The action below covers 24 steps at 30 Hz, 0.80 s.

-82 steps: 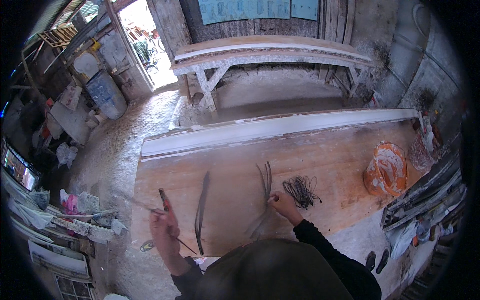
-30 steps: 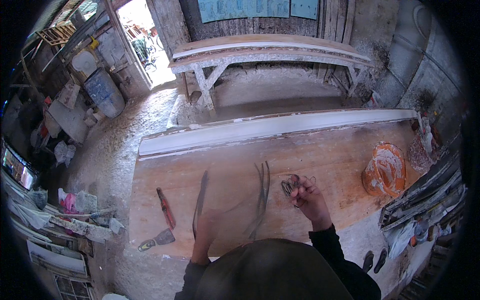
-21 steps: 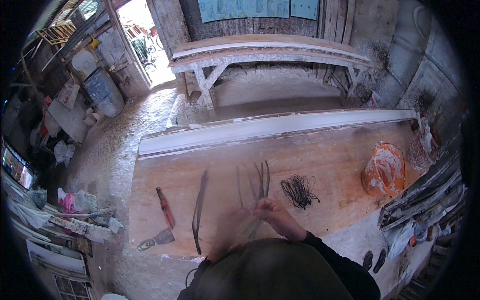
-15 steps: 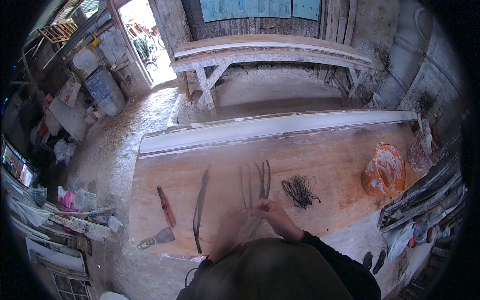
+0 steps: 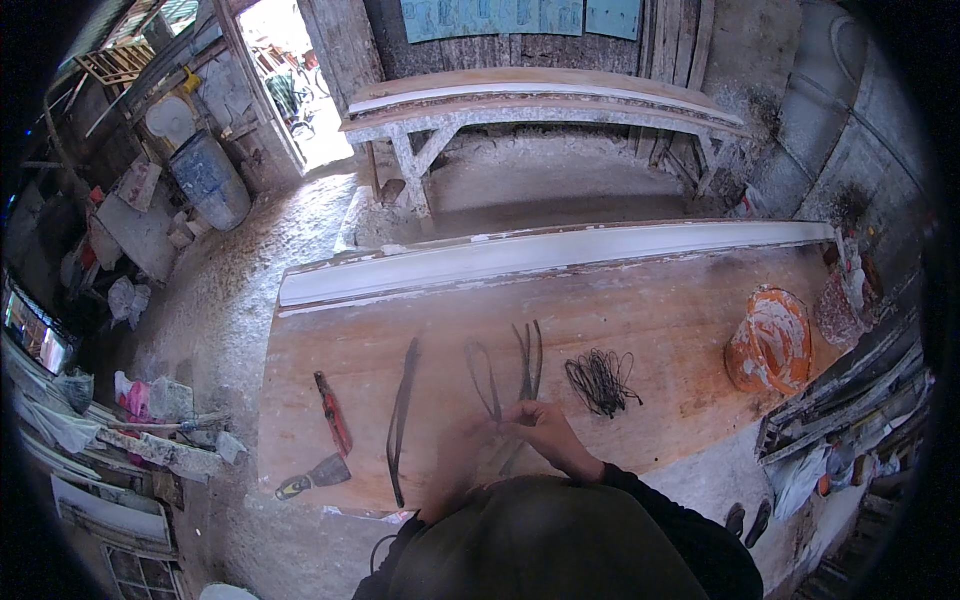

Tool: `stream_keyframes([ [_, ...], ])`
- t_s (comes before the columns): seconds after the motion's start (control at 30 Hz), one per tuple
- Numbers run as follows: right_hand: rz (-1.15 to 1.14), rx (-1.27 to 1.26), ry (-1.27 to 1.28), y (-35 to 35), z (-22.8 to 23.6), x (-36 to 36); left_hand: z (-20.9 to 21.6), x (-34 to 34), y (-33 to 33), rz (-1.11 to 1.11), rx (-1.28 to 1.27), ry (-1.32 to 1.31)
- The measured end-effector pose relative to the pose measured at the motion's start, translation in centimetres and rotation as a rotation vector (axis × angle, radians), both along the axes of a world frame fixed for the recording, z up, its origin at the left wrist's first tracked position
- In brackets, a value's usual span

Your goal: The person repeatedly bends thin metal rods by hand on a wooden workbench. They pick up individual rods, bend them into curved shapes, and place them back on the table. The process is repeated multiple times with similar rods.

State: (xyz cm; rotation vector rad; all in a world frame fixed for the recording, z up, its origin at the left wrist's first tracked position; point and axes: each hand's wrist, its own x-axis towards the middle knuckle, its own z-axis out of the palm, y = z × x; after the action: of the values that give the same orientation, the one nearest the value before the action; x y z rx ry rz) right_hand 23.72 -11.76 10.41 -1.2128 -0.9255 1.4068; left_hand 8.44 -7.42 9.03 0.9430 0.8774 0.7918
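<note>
On the long wooden workbench point(image 5: 660, 330) lie thin dark strips. My right hand point(image 5: 545, 432) pinches the near end of a bundle of dark strips point(image 5: 527, 360) that runs away from me. My left hand point(image 5: 458, 460) is blurred beside it, near a looped dark strip point(image 5: 482, 372); whether it holds anything I cannot tell. A lone long dark strip point(image 5: 402, 415) lies further left. A tangle of thin black wire point(image 5: 600, 380) sits to the right of my hands.
A red-handled tool point(image 5: 333, 412) and a scraper point(image 5: 318, 474) lie at the bench's left end. An orange bowl point(image 5: 768, 340) stands at the right end. A white moulding point(image 5: 540, 255) runs along the far edge. Behind stands another bench point(image 5: 540, 100); clutter lines the left wall.
The red tool that my left hand held now lies on the bench. My right hand left the wire tangle and came back to the strips. Both hands now meet at the strips' near ends.
</note>
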Motion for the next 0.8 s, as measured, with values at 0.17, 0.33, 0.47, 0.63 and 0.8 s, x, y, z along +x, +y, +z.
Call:
stream_keyframes([
  [0.17, -0.017, 0.025, -0.055, -0.1, 0.0, -0.1, -0.2, 0.1, 0.0, 0.026, 0.108, 0.091],
  [0.33, -0.010, 0.018, -0.025, -0.1, 0.7, -0.2, -0.4, -0.1, 0.0, 0.000, 0.218, 0.190],
  [0.47, -0.051, 0.060, -0.149, -0.3, -0.9, 0.0, -0.3, -0.2, 0.0, -0.027, 0.275, 0.216],
  [0.63, -0.067, 0.077, -0.370, -0.3, 0.7, 0.0, 0.2, -0.2, -0.1, -0.061, 0.171, 0.280],
  [0.8, -0.061, 0.183, -0.443, -0.5, 1.4, -0.3, 0.6, -0.3, 0.1, -0.068, 0.130, 0.230],
])
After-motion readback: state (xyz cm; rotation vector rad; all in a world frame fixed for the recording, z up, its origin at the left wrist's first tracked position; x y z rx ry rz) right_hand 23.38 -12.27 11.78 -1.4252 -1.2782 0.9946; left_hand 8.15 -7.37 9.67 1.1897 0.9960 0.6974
